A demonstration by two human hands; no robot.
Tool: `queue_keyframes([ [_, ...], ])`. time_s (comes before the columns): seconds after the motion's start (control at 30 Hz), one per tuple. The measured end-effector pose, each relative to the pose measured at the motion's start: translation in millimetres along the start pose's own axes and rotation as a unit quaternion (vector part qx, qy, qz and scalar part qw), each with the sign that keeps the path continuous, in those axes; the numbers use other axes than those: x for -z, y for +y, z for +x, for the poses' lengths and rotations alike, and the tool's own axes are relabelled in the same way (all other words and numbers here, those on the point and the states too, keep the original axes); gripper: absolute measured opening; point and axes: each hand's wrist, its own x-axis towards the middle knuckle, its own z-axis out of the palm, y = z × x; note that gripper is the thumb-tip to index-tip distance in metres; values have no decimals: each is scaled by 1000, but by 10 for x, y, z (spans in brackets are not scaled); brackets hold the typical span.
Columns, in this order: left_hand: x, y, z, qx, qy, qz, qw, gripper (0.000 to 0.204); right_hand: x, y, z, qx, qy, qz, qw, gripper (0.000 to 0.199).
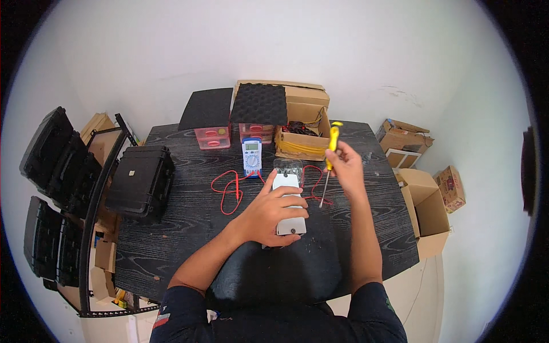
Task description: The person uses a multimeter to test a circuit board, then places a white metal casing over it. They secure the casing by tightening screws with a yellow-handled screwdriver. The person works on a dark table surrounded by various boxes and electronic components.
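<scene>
My left hand (pixel 273 212) rests on top of a pale grey box-shaped device (pixel 290 224) lying on a black foam mat (pixel 303 263) on the black table (pixel 171 228). My right hand (pixel 345 164) is raised above the table and grips a screwdriver (pixel 329 157) with a yellow handle, its metal shaft pointing down toward the table. A blue multimeter (pixel 251 156) lies just beyond the device, with its red leads (pixel 230 186) looped over the tabletop. A clear plastic cover (pixel 287 166) sits at the device's far end.
An open cardboard box (pixel 300 140) with cables, dark foam pads (pixel 258 104) and small pink drawer boxes (pixel 213 138) stand at the table's back. A black hard case (pixel 142 180) lies on the left. More black cases (pixel 51 151) and cardboard boxes (pixel 426 208) flank the table.
</scene>
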Motion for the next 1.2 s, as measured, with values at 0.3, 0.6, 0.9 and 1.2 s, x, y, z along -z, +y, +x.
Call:
queue_keyframes([
  [0.3,15,-46,-60,4,-3,-5,1000,39,74,1370,325,-48,-19,-406,912,58],
  [0.6,2,-32,-21,6,-20,0,1000,42,70,1565,294,-31,-27,-464,885,54],
  [0.9,94,-39,-125,14,-34,15,999,46,-154,846,-511,-1,-89,-284,955,35],
  [1.2,356,-5,-363,56,-38,-33,997,44,-434,1239,-1451,-195,-213,102,952,51],
])
